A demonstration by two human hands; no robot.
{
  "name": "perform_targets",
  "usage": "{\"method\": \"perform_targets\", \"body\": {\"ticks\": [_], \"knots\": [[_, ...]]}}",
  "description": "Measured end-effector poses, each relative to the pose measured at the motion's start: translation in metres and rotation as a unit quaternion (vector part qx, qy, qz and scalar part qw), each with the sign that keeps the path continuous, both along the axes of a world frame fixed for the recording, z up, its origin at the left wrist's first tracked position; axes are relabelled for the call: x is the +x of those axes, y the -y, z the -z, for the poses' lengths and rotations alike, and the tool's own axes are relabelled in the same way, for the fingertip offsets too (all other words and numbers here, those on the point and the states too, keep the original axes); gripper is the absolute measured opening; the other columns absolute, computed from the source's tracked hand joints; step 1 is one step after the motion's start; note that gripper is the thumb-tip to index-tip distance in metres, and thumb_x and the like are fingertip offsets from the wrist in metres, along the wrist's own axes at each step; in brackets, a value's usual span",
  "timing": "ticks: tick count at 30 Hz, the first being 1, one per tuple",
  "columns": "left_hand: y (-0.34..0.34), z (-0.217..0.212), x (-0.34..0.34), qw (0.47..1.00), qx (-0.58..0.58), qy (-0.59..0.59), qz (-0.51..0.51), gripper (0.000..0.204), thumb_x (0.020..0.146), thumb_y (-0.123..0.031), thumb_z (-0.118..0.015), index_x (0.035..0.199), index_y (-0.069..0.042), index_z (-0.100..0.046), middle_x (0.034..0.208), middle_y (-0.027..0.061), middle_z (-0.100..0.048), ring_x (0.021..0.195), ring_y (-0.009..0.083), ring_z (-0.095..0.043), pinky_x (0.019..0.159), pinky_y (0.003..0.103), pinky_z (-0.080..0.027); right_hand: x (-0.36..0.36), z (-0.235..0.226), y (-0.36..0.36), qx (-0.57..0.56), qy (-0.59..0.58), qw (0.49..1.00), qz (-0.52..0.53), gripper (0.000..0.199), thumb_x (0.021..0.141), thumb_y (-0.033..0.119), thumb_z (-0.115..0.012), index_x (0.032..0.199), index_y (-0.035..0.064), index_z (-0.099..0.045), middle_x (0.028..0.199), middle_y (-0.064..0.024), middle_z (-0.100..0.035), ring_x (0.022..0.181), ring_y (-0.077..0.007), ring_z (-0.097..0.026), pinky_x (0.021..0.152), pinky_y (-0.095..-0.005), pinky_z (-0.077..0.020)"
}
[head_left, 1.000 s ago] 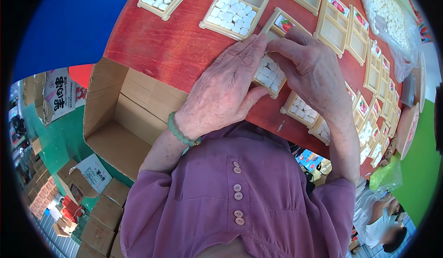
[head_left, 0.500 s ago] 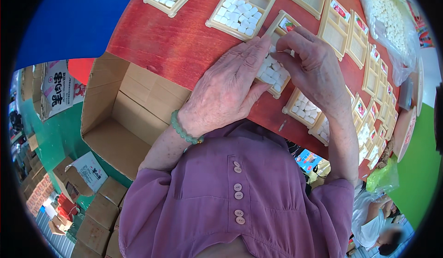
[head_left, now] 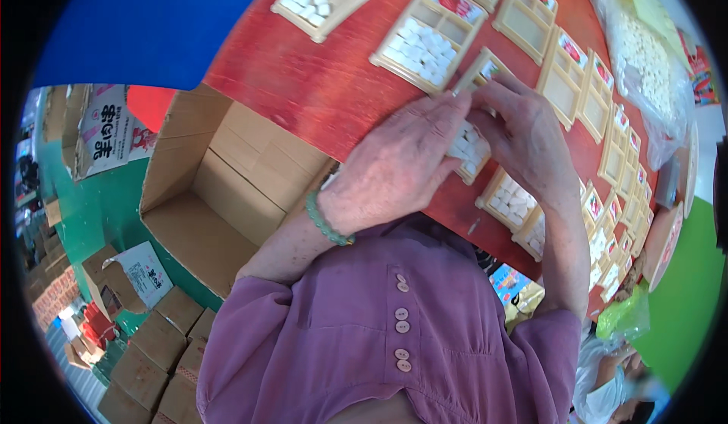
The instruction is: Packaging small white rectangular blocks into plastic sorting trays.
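A small beige plastic tray (head_left: 472,73) with a strawberry-printed label lies under both my hands on the red table. White marshmallow-like pieces (head_left: 469,151) fill its near compartment, partly covered by my fingers. My left hand (head_left: 398,158), a green bead bracelet at its wrist, reaches across the tray's left side, fingers stretched out and thumb apart. On the right, my right hand (head_left: 527,136) has its fingers bent and thumb and fingertips brought together close to the left fingertips. Whatever may be in that pinch is hidden.
A filled tray (head_left: 385,58) lies beyond my left hand; another (head_left: 479,201) sits at the near edge. Several trays with bare compartments (head_left: 523,26) stand farther right, beside a clear bag (head_left: 641,60) of white pieces. An open cardboard box (head_left: 205,227) stands left, against the table.
The whole view has shifted, so the table and trays appear farther right and lower. Both hands stay over the same tray, and my right fingertips have come nearer the left ones.
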State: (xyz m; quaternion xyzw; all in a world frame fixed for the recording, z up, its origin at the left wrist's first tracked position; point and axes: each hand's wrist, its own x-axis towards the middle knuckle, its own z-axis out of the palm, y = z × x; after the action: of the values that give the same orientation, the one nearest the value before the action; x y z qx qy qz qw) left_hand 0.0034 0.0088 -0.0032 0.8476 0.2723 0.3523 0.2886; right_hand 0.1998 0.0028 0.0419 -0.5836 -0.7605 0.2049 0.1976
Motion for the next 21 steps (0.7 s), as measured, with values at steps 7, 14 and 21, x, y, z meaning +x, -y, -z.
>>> {"method": "perform_targets", "body": {"ticks": [7, 14, 21], "knots": [[0.001, 0.0, -0.011, 1.0, 0.009, 0.007, -0.006, 0.067, 0.077, -0.009, -0.073, 0.136, 0.006, -0.045, 0.132, 0.0219, -0.055, 0.124, 0.036, -0.053, 0.105, 0.043, -0.044, 0.008, -0.014, -0.01, -0.13, -0.198, 0.966, 0.101, 0.012, 0.083, 0.002, -0.072, 0.092, 0.0018, -0.064, 0.079, 0.0003, -0.062, 0.073, -0.0063, -0.06, 0.066, -0.0237, -0.0471], [-0.03, 0.001, -0.055, 0.977, 0.097, 0.053, -0.18, 0.035, 0.08, -0.005, -0.073, 0.113, 0.006, -0.066, 0.122, 0.0223, -0.063, 0.116, 0.0371, -0.061, 0.097, 0.042, -0.051, -0.036, -0.027, -0.069, -0.181, -0.269, 0.944, 0.065, 0.014, 0.082, 0.005, -0.073, 0.094, -0.0006, -0.068, 0.085, -0.0029, -0.068, 0.08, -0.0093, -0.064, 0.074, -0.0228, -0.0505], [-0.078, 0.003, -0.082, 0.953, 0.084, -0.069, -0.281, 0.054, 0.084, -0.015, -0.071, 0.13, 0.006, -0.052, 0.141, 0.0274, -0.046, 0.132, 0.0416, -0.045, 0.11, 0.047, -0.038, -0.075, 0.002, -0.135, -0.093, -0.221, 0.971, -0.006, 0.019, 0.086, 0.008, -0.07, 0.101, -0.002, -0.07, 0.089, -0.0051, -0.07, 0.085, -0.0119, -0.066, 0.076, -0.0251, -0.0517]]}}
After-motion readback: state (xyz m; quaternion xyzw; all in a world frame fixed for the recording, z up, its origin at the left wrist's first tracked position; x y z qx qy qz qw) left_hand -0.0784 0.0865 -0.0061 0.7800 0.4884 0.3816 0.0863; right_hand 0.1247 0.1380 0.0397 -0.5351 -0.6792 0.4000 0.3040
